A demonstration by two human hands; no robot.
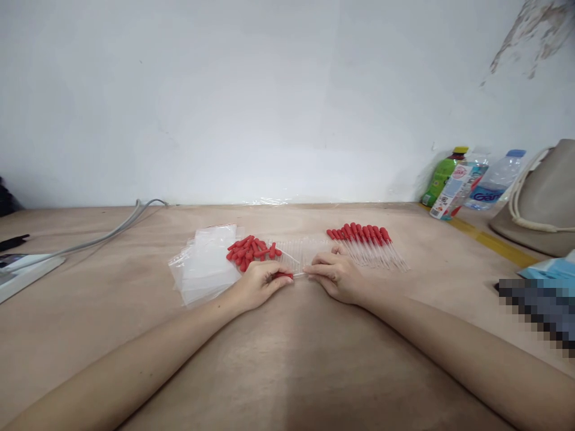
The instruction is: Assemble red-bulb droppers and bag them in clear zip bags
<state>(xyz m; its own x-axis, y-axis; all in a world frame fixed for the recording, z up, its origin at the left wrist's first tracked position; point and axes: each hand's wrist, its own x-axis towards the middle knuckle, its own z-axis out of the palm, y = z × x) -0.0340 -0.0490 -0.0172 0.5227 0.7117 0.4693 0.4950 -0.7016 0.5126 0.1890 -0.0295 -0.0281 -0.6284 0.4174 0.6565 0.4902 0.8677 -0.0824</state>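
Observation:
My left hand pinches a red rubber bulb close to the table. My right hand pinches the clear glass tube that meets that bulb, so both hands hold one dropper between them. Just behind my left hand lies a heap of loose red bulbs. A batch of bare clear tubes lies behind the hands in the middle. A row of assembled droppers with red bulbs lies behind my right hand.
A stack of clear zip bags lies left of the bulbs. A grey cable runs to a white box at the left. Bottles and a beige bag stand at the back right near yellow tape.

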